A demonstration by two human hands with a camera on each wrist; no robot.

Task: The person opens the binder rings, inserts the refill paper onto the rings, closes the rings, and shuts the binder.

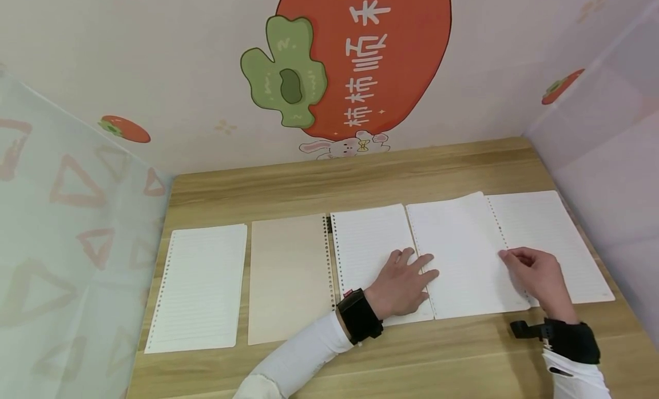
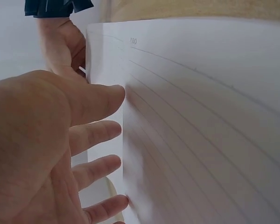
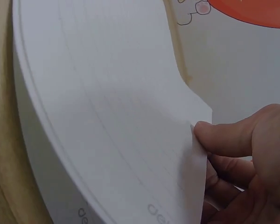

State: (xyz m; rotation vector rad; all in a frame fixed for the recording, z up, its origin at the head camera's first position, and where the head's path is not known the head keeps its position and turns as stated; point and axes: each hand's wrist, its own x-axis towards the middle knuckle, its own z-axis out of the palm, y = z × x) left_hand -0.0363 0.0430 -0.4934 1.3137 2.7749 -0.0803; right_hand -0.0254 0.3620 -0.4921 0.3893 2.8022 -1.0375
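Note:
A loose-leaf sheet (image 1: pixel 463 244) with a row of holes along its left edge lies on the table at right of centre. My right hand (image 1: pixel 538 273) pinches its right edge, and in the right wrist view the sheet (image 3: pixel 107 102) bows up with the thumb on its face and the other fingers behind. With fingers spread, my left hand (image 1: pixel 399 287) rests across the seam between this sheet and the lined sheet (image 1: pixel 368 233) to its left. In the left wrist view the fingertips (image 2: pixel 113 94) touch the paper.
Another lined sheet (image 1: pixel 540 222) lies at the far right, beside a tan cover (image 1: pixel 288 279) and a holed lined sheet (image 1: pixel 206 290) on the left. A small black piece (image 1: pixel 330 224) shows between sheets. Printed walls border the wooden table (image 1: pixel 360 359).

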